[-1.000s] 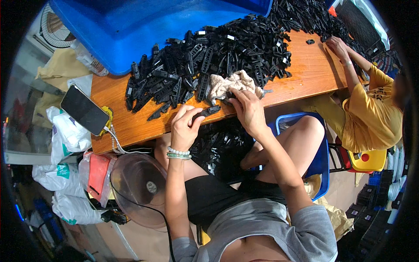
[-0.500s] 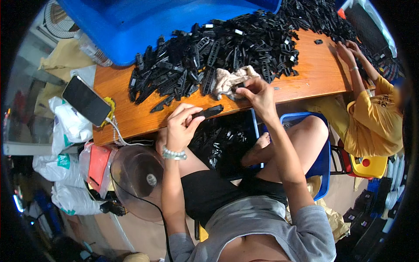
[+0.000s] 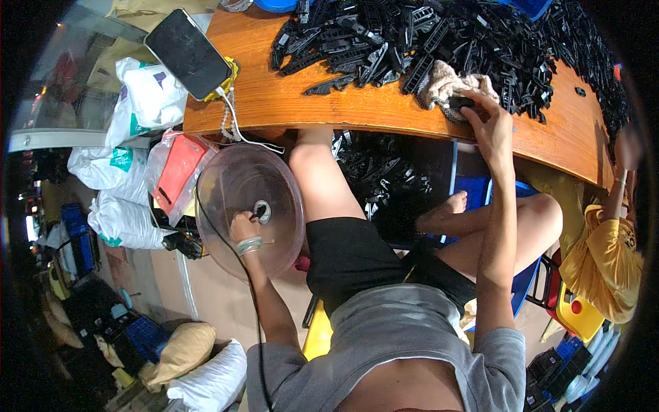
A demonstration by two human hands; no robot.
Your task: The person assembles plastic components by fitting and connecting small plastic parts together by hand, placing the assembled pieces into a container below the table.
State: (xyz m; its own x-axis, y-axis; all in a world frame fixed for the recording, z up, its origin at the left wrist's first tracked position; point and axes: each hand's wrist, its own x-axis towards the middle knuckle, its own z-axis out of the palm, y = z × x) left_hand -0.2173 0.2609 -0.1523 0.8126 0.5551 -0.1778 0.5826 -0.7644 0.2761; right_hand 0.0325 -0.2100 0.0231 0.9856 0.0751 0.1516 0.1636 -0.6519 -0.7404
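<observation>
Black part [image 3: 259, 215]: at the left fingertips, within the outline of the clear tub [image 3: 285, 226]; height above its bottom I can't tell.
Left grip [image 3: 244, 226]: narrow, pinching the black part. I'd keep any release low, so the part doesn't knock on the plastic.
Dark piece [image 3: 460, 103]: over the beige cloth [image 3: 445, 79], near the front edge of the table [image 3: 329, 110]; fingers hide some of it.
Right grip [image 3: 491, 127]: narrow, thumb and finger on the dark piece. I'd pinch lightly by its edges, keep cloth folds from snagging.
Pile of black parts [image 3: 384, 41]: just beyond the cloth; I'd keep knuckles off it.
Left arm: reaching forward and out left, below table level as I read it; black cord [image 3: 255, 305] runs beside the forearm, I'd watch for catching.
Right arm: forearm nearly straight ahead, wrist bent, fingers angled left.
</observation>
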